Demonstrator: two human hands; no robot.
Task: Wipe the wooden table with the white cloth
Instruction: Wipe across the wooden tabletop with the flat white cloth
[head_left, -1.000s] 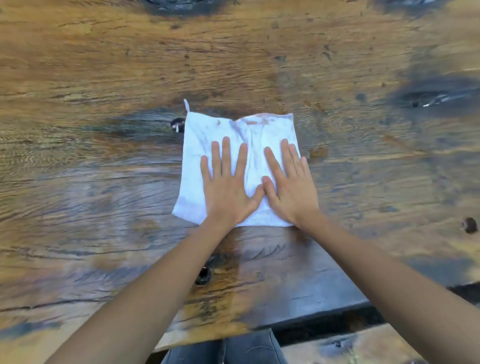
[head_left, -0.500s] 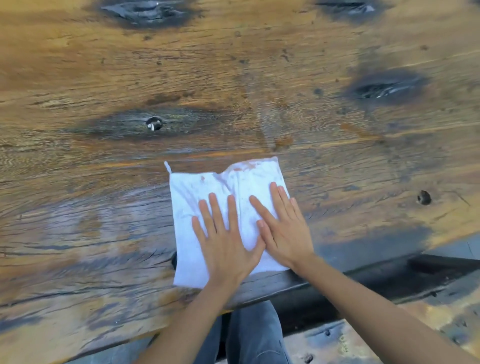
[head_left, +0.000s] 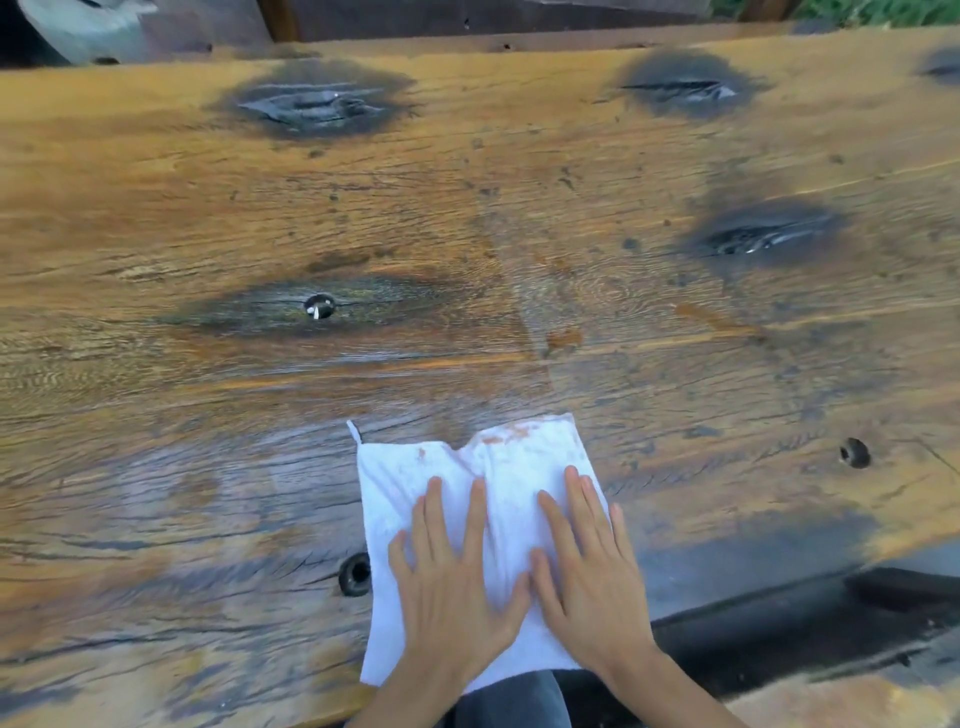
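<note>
wooden table: rough, cracked grain, damp sheen, scorched dark patches. white cloth: soft, rust-stained.

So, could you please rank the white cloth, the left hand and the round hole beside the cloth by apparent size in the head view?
1. white cloth, clearly largest.
2. left hand, pressed flat on the cloth.
3. round hole in the wooden table, smallest.
</note>
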